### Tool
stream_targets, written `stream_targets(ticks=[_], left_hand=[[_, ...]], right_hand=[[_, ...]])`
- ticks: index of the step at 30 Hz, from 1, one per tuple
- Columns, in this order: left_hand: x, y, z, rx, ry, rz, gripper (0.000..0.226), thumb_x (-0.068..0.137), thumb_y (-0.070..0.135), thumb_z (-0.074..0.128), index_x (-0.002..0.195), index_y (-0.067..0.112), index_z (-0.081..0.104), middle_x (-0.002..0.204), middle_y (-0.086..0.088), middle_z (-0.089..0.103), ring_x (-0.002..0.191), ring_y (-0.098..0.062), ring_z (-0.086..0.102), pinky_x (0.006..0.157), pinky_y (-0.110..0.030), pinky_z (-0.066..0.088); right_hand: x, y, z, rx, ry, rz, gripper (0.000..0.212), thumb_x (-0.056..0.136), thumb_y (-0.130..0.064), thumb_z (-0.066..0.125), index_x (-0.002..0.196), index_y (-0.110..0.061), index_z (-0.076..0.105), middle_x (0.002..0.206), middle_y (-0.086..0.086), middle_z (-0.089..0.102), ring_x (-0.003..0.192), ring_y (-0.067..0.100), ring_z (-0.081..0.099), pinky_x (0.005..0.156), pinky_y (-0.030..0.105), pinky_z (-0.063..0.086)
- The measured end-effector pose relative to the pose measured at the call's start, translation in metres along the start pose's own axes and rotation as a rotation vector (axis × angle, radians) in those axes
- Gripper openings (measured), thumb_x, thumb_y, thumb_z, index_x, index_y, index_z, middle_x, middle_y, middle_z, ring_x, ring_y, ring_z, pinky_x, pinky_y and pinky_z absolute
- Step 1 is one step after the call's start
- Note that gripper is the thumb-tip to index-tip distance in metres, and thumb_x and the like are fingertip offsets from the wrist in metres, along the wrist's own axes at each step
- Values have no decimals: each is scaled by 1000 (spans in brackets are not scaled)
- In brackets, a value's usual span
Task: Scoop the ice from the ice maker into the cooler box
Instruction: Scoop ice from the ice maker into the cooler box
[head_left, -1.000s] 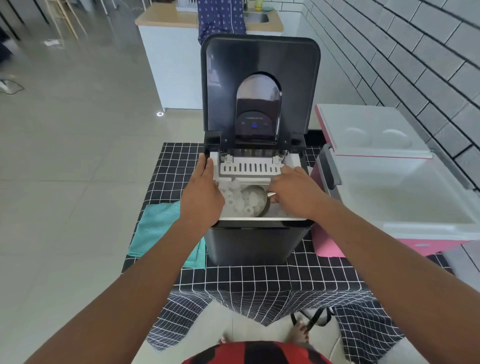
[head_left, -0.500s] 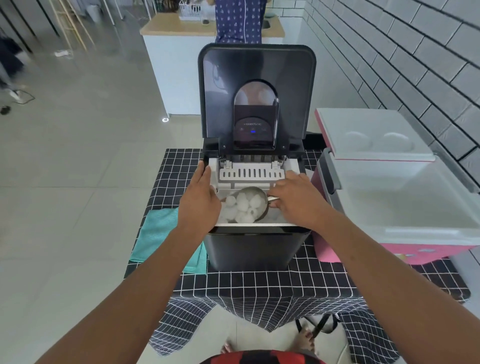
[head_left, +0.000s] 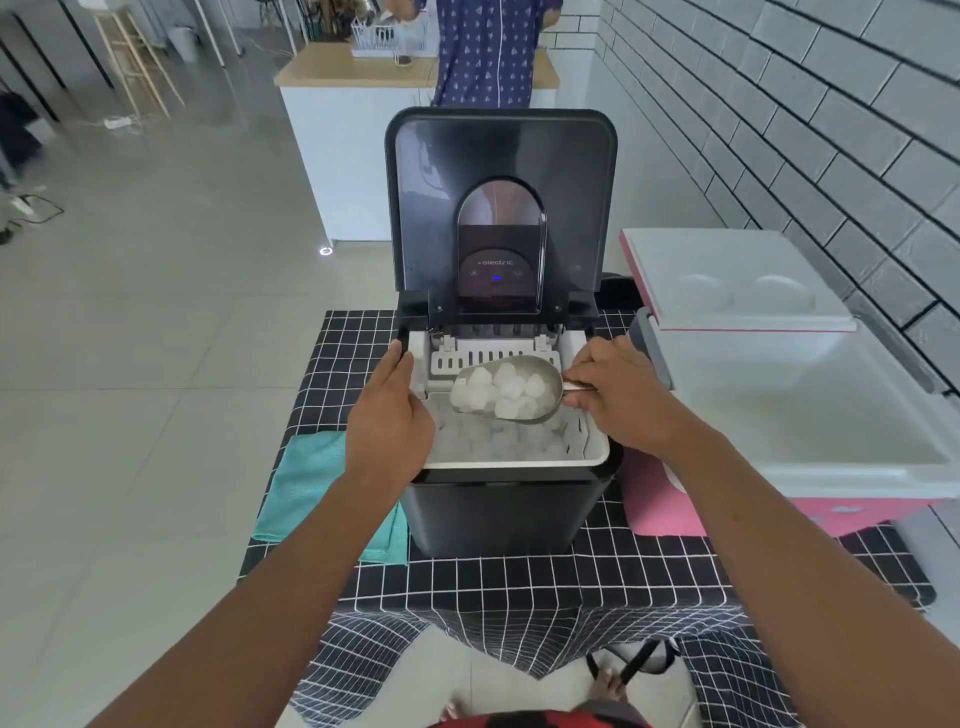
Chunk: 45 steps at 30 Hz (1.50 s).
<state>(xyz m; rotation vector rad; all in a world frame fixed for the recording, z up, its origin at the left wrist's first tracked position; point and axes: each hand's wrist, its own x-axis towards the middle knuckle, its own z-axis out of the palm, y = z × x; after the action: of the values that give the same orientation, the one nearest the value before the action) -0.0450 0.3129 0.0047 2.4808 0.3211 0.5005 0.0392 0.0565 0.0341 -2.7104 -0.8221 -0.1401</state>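
Head view: the ice maker (head_left: 498, 499) stands on the checked tablecloth (head_left: 519, 587) with its lid raised. The right hand (head_left: 618, 400) grasps the short handle of a metal scoop (head_left: 511, 389), fingers curled round it. The scoop is heaped with ice (head_left: 501, 387) and held just above the white ice basket (head_left: 519, 457), which holds more ice. Its long axis runs roughly left to right, mouth to the left and handle to the right. The left hand (head_left: 389, 421) rests on the maker's left rim, fingers extended, grasping nothing. The cooler box (head_left: 810, 441) stands open just beside the maker on the right, nearer the scoop-holding hand. Judgement: the load must travel rightward over the cooler's near wall; spillage is the risk.
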Motion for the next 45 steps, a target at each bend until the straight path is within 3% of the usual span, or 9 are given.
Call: stream_targets(ticks=[7,10,12,16,21,25,28,32,45], left_hand=[[8,16,-4,159,-80,22,53,92,6,46,145,9,41,157,-4,30,143,-26,31,112,-43,35],[17,46,1,77,-12,64,50,92,7,50,141,7,47,152,-9,39,143,-26,31,117,-38,25],[20,75,10,-28,-15,101,48,93,11,52,141,11,49,150,-4,43,142,-20,33,116,-31,22],[23,144,48,-162,-100,186,49,94,16,52,142,18,48,147,3,47,137,-14,39,115,-27,25],[16,225,112,-189,-270,295,52,93,21,51,144,20,43,147,0,46,135,-17,40,113,-28,28],[10,250,165,81,-336,286,57,91,24,48,145,9,34,148,-9,36,140,-28,27,116,-37,17],[2,250,195,242,-367,155,73,86,16,46,151,3,14,160,-11,11,148,-29,4,120,-44,3],[-9,240,217,161,-389,94,79,85,1,40,153,0,0,162,-11,-6,149,-26,-7,122,-38,2],[-11,240,220,157,-286,120,69,87,0,41,152,-2,17,162,-12,8,149,-25,7,121,-40,13]], right_hand=[[-13,23,-33,29,-9,67,20,91,-30,62,106,-18,70,90,-2,51,93,21,43,88,37,35],[-26,45,-54,31,7,84,8,91,-27,63,86,-22,67,77,-10,43,86,23,42,82,39,35],[-37,65,-68,49,21,125,32,90,-24,64,65,-37,48,73,-13,40,83,21,39,76,35,30],[-68,122,-90,20,7,253,50,90,-23,62,56,-34,27,62,-8,38,73,27,40,67,35,30],[-108,200,-95,-100,-10,370,15,91,-26,63,80,-17,68,73,1,46,81,34,51,69,37,36],[-124,249,-78,-167,-35,407,21,92,-30,61,100,-13,70,82,4,52,91,32,55,69,33,34],[-124,277,-58,-239,-96,455,25,95,-33,56,114,-21,65,104,3,62,104,25,57,82,35,36],[-123,294,-34,-285,-193,512,15,92,-28,56,102,-24,65,103,-2,63,100,21,59,77,32,31],[-124,295,-21,-333,-191,641,11,82,-17,55,74,-25,55,82,-2,64,81,23,60,71,32,32]])
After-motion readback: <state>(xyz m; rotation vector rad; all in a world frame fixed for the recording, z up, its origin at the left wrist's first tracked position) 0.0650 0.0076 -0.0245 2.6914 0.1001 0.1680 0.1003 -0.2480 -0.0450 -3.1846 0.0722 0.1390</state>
